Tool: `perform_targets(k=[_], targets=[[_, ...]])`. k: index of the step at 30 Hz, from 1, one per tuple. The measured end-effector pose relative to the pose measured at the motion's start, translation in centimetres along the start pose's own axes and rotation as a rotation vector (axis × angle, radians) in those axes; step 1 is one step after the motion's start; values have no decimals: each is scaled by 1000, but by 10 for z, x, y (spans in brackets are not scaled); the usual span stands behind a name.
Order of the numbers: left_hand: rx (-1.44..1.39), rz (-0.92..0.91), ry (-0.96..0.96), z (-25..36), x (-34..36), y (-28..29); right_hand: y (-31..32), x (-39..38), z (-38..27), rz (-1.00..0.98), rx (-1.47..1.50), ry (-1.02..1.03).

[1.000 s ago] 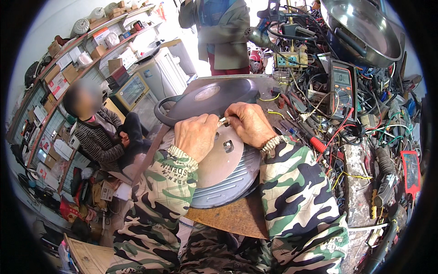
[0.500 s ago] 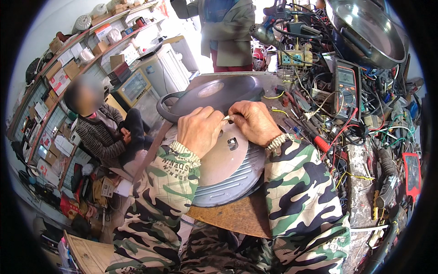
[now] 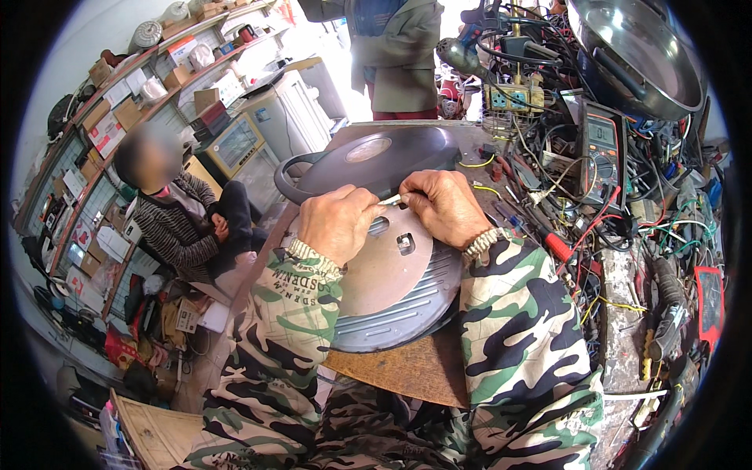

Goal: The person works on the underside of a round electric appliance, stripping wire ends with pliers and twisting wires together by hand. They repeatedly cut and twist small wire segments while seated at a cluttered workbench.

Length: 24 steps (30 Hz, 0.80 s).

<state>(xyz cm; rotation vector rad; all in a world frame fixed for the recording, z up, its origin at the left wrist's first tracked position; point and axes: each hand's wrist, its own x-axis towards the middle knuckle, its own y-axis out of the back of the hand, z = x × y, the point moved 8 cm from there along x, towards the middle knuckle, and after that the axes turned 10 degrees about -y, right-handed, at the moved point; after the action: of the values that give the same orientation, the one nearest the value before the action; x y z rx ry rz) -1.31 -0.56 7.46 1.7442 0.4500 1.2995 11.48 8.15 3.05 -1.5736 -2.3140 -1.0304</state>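
My left hand (image 3: 337,225) and my right hand (image 3: 448,210) are close together over a round appliance. Both are closed in a pinch, and a small thin white piece (image 3: 391,200) spans the gap between their fingertips. What the white piece is, I cannot make out. Below lies a pale beige disc (image 3: 380,274) with cut-out holes, resting on a round grey ribbed plate (image 3: 419,307). Beyond my fingers sits a dark rounded shell with a loop handle (image 3: 321,178) and an oval patch on top. My fingers partly cover the disc's far edge.
A wooden table (image 3: 392,376) bears the appliance. To the right lie tangled wires, a multimeter (image 3: 601,157), a red-handled tool (image 3: 558,247) and a large metal pan (image 3: 642,59). A person (image 3: 176,211) sits at the left; another person (image 3: 399,63) stands beyond the table.
My hands have drawn slightly apart, and more of the white piece shows between them. One of the disc's holes is now more exposed. The whole view has shifted a little.
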Motion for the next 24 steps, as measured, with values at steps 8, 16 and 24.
perform_targets(k=[8, 16, 24], targets=[[-212, -2, 0, -4, 7, -17, 14, -3, 6, 27, -10, 25], [-334, 44, 122, -13, -4, -21, 2, -2, 4, 0, 19, 26], [-342, 46, 91, -10, 6, -27, 8, -3, 7, -2, 14, 1]])
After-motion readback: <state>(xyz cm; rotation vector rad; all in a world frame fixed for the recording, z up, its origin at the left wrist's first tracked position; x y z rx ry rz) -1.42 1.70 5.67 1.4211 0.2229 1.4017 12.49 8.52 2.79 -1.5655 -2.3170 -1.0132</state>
